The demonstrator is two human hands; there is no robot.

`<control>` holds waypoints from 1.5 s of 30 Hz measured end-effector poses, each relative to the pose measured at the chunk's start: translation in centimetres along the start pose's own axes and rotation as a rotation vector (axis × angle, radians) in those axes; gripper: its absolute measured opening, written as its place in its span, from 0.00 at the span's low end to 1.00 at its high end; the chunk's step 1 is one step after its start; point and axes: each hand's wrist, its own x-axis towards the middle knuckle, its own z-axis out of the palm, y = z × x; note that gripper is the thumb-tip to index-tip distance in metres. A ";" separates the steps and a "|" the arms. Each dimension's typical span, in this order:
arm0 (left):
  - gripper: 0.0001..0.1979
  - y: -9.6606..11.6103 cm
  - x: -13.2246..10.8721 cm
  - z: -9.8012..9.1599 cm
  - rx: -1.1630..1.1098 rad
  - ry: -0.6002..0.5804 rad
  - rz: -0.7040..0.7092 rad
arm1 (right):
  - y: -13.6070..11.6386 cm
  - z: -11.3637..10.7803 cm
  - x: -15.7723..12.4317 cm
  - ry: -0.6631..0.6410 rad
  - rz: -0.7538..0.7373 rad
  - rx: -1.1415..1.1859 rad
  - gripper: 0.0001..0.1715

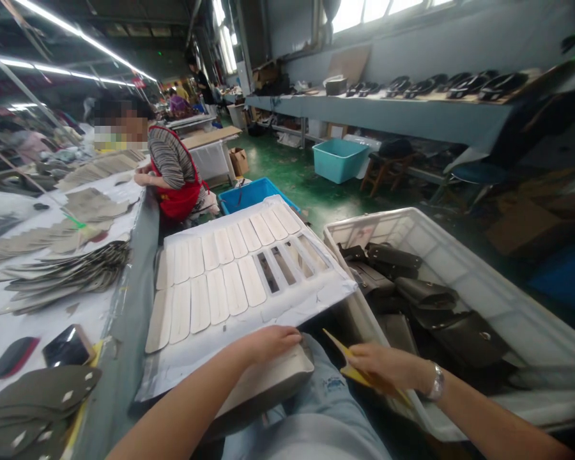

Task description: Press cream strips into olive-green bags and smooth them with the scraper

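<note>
Though illegible, sign (pixel 138 82) beyond left hand (pixel 273 343)

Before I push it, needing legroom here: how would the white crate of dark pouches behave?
The white crate would probably feel heavy, with many dark pouches inside. Those could shift, since they lie jumbled at different angles. Its broad open shape suggests tipping is unlikely.

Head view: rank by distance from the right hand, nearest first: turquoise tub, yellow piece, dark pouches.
1. Yellow piece: held in the right hand.
2. Dark pouches: in the white crate, just to the hand's right.
3. Turquoise tub: on the floor, well ahead, beyond the crate.
</note>
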 end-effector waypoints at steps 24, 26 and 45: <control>0.54 1.8 -2.2 5.4 0.564 0.340 -0.049 | -3.5 2.2 2.3 -0.325 0.107 -0.061 0.21; 0.54 1.7 -2.3 5.3 0.560 0.343 -0.027 | -3.6 2.4 2.4 -0.310 0.107 -0.059 0.20; 0.57 0.7 -3.1 5.6 0.507 0.386 0.053 | -2.1 4.6 2.7 -0.233 0.102 0.078 0.20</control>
